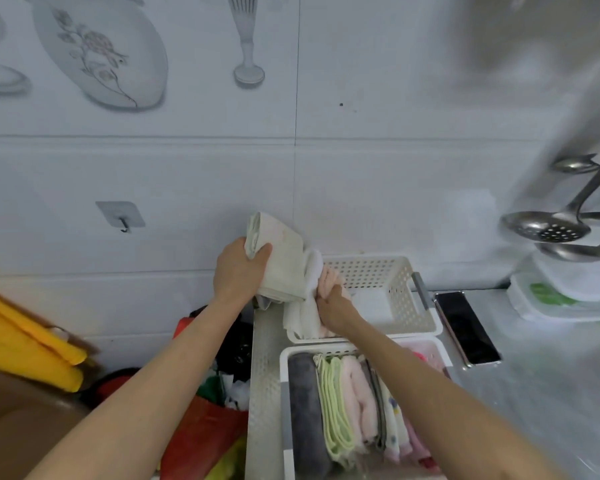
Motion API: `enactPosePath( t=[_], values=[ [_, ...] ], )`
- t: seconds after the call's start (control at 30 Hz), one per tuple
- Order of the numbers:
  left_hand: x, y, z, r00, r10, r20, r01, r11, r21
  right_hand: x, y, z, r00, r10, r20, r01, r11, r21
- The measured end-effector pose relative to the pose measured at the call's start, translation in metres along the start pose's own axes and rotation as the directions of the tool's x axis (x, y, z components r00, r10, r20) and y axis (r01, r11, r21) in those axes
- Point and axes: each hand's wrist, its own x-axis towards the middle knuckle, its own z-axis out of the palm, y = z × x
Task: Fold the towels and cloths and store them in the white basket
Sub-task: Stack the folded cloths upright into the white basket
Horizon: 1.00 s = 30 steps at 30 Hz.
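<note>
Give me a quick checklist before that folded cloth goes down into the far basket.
1. Left hand grips the folded cloth firmly: ok.
2. Right hand holds the white and pink cloths upright at the basket's left end: ok.
3. Far basket has free floor on its right side: ok.
4. Phone lies outside the basket, apart from it: ok.
5. Near basket already packed with folded cloths: ok.
6. Gap beside the held cloths wide enough: cannot tell.

Two bare forearms, sleeveless, no jewellery.
</note>
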Motion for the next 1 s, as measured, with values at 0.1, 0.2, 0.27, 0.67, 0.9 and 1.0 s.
enactPosePath(
  t=[0.1, 0.2, 0.27, 0.67, 0.9, 1.0],
  values=[
    [-0.001, 0.004, -0.003, 1.0, 0.021, 0.007, -0.021, 1.0, -0.008, -0.003, 0.001, -0.012, 0.999, -0.009, 0.051, 0.005, 0.998, 0.065],
    [0.0, 0.013, -0.005, 0.999, 0.032, 0.036, -0.03, 0.997, -0.071, -0.013, 0.0, -0.044, 1.0, 0.016, 0.0, -0.016, 0.981, 0.195],
    [0.0, 0.027, -0.003, 0.997, 0.038, 0.068, -0.028, 0.99, -0.139, -0.023, -0.005, -0.072, 0.989, -0.016, -0.15, 0.071, 0.925, 0.372],
    [-0.017, 0.115, 0.066, 0.847, -0.164, 0.506, 0.404, 0.818, -0.411, -0.076, 0.003, -0.148, 0.925, -0.376, -0.053, 0.379, 0.922, 0.075],
    [-0.022, 0.129, 0.097, 0.746, -0.177, 0.642, 0.487, 0.803, -0.344, -0.072, 0.021, -0.146, 0.912, -0.377, -0.163, 0.349, 0.921, -0.175],
    [-0.018, 0.128, 0.104, 0.74, -0.175, 0.649, 0.459, 0.837, -0.298, -0.067, 0.027, -0.142, 0.894, -0.377, -0.242, 0.283, 0.894, -0.347]
  ],
)
